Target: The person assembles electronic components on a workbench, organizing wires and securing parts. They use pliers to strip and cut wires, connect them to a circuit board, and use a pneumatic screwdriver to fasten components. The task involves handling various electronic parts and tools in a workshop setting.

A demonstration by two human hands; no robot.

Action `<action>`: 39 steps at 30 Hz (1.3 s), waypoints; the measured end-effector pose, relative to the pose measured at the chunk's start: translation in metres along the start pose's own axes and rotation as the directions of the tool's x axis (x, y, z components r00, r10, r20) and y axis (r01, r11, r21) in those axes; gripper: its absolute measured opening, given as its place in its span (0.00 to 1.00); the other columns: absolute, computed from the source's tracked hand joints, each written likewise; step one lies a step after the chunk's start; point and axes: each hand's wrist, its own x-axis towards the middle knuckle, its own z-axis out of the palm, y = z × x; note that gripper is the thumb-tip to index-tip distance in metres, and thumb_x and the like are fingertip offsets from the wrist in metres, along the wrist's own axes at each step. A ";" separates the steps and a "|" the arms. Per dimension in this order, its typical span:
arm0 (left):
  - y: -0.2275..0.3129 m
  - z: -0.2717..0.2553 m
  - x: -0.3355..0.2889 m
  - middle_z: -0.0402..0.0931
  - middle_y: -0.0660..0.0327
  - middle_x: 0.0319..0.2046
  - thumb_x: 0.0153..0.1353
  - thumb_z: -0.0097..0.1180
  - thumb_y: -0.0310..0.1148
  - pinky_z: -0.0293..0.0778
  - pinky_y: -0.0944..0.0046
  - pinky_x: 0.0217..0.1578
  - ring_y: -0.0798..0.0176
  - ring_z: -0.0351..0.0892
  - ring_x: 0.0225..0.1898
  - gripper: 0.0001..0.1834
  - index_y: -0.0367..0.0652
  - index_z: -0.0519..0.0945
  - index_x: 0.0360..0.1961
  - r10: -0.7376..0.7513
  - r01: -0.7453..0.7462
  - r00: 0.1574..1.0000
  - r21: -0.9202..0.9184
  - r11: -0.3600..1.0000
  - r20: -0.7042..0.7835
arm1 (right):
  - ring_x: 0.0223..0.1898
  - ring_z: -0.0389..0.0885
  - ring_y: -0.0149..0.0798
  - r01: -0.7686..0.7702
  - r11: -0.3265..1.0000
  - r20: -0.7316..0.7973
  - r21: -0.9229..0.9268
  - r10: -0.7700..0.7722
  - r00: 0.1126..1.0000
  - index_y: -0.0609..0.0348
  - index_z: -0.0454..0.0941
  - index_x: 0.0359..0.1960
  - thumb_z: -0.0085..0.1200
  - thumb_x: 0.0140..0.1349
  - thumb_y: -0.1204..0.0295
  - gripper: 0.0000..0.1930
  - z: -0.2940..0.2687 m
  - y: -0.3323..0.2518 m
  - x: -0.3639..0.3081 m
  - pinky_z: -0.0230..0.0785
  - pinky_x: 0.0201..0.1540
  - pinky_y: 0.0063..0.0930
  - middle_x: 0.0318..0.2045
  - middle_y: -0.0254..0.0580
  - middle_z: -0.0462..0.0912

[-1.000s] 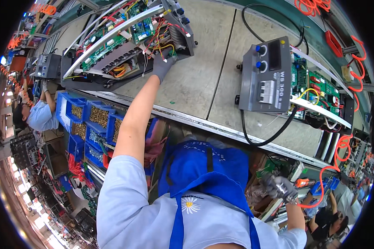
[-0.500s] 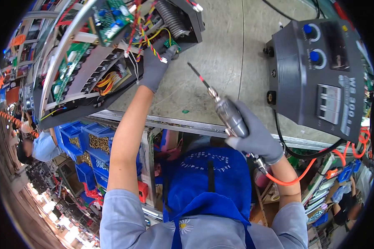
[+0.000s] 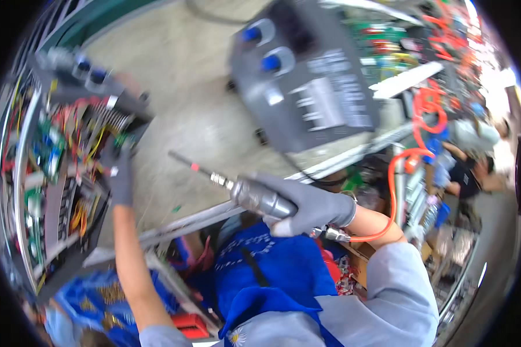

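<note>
My right hand (image 3: 315, 202), in a grey glove, is wrapped round a grey air screwdriver (image 3: 263, 198). The driver's long dark bit (image 3: 182, 159) with a red band points up and left over the workbench. From its rear end runs an orange air hose (image 3: 392, 202). On the left, my gloved left hand (image 3: 120, 182) reaches into an opened grey machine housing (image 3: 136, 110). Its fingers are closed at a small green circuit board (image 3: 123, 140), though blur softens the fingertips. Loose red and yellow wires (image 3: 92, 150) and a coiled grey part (image 3: 114, 117) are beside that hand.
A closed grey machine (image 3: 307, 81) with blue knobs stands across the workbench (image 3: 179, 87). Below the bench's front edge, at the left, are blue bins (image 3: 98, 295) of small brass-coloured parts. A red box (image 3: 191, 325) sits near them. Other people are at the right.
The view has swung right, so the bench and machines appear farther left and blurred. My right hand still grips the air screwdriver; my left hand stays at the small circuit board.
</note>
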 end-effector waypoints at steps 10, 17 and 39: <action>0.001 -0.009 0.002 0.76 0.61 0.29 0.58 0.57 0.28 0.71 0.69 0.27 0.69 0.73 0.25 0.17 0.31 0.73 0.47 0.122 -0.122 0.993 0.001 0.993 -0.007 | 0.25 0.69 0.27 0.254 0.908 -0.301 0.333 -0.153 0.941 0.63 0.55 0.63 0.61 0.41 0.68 0.44 -0.027 -0.108 -0.238 0.64 0.19 0.15 0.28 0.37 0.69; 0.016 -0.008 0.002 0.74 0.62 0.20 0.55 0.58 0.29 0.64 0.67 0.20 0.69 0.70 0.18 0.12 0.33 0.75 0.39 0.115 -0.105 0.992 0.187 0.977 -0.044 | 0.21 0.70 0.27 0.500 0.815 -0.237 0.292 -0.445 0.864 0.67 0.63 0.52 0.52 0.59 0.55 0.29 -0.142 -0.198 -0.378 0.67 0.18 0.19 0.39 0.49 0.73; 0.007 0.007 -0.005 0.75 0.58 0.33 0.56 0.57 0.28 0.69 0.68 0.29 0.69 0.72 0.27 0.20 0.32 0.72 0.50 0.055 -0.052 0.991 0.029 0.998 -0.123 | 0.18 0.78 0.40 0.413 0.887 -0.565 0.205 -0.238 0.790 0.69 0.68 0.46 0.45 0.61 0.61 0.21 -0.297 -0.104 -0.325 0.75 0.20 0.27 0.29 0.53 0.80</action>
